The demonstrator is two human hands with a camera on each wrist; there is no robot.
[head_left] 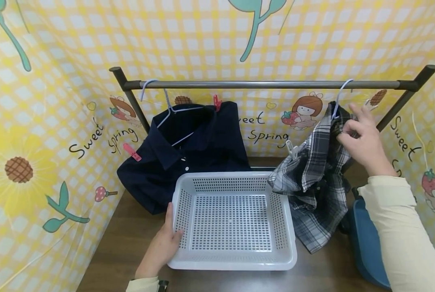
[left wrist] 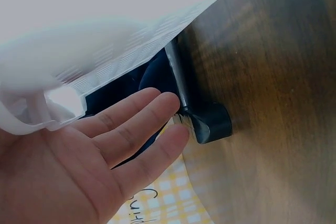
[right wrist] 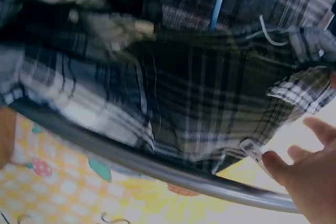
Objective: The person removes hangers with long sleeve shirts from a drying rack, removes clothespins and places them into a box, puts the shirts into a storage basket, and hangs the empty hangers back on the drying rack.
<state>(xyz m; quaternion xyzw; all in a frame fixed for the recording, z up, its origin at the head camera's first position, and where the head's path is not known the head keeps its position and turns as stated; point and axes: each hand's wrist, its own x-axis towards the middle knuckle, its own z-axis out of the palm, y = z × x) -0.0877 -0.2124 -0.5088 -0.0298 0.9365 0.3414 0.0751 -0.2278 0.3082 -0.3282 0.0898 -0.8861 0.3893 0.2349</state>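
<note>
A white plastic laundry basket (head_left: pixel 232 265), its perforated bottom bare, is in front of the clothes rack. My left hand (head_left: pixel 162 243) holds its left rim, thumb over the edge; several fingers stretch out straight beneath it in the left wrist view. A black-and-white plaid shirt (head_left: pixel 317 162) hangs bunched from a light hanger (head_left: pixel 337 99) on the right. At its upper part, my right hand (head_left: pixel 363 138) pinches the cloth between thumb and forefinger. Close to the other fingers is a pale clothespin (right wrist: pixel 251 149). Another pale clothespin (head_left: pixel 292 149) grips the shirt's left side.
A dark navy shirt (head_left: pixel 210 150) hangs at the left with two red clothespins (head_left: pixel 217 103). The metal rail (head_left: pixel 261 84) spans both garments. A blue bin (head_left: pixel 367 243) stands at the right, partly behind my sleeve. Yellow checked cloth surrounds the wooden tabletop (head_left: pixel 115 243).
</note>
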